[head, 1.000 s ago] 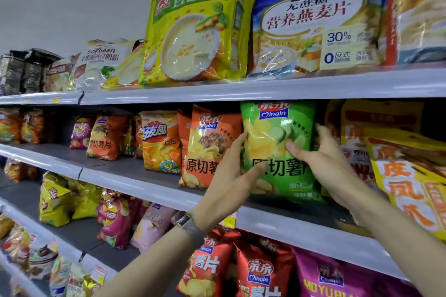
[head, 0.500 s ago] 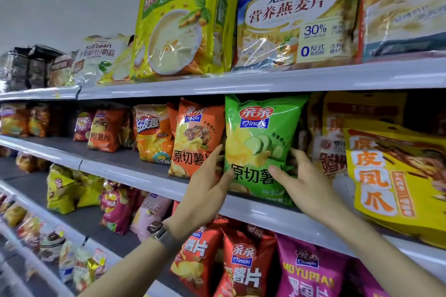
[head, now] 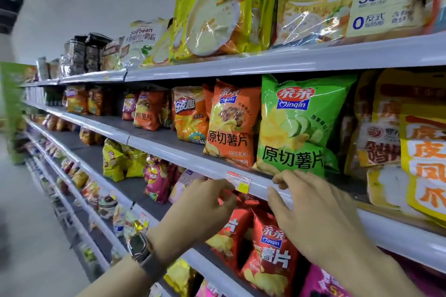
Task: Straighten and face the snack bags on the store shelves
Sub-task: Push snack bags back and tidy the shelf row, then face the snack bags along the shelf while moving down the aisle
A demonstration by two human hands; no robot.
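Top edge clips the oat bag [head: 350, 0]; right edge clips the yellow pouch [head: 424, 164]. Print on the price label [head: 239, 181] too blurred to read. Motion smears the left hand [head: 202, 210]; grip undeterminable.

Single head-worn view, close to the shelves [head: 169, 152], obliquely leftward along them

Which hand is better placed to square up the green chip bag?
Right. The right hand has fingertips just under the green chip bag; the left hand is lower, below the orange bag.
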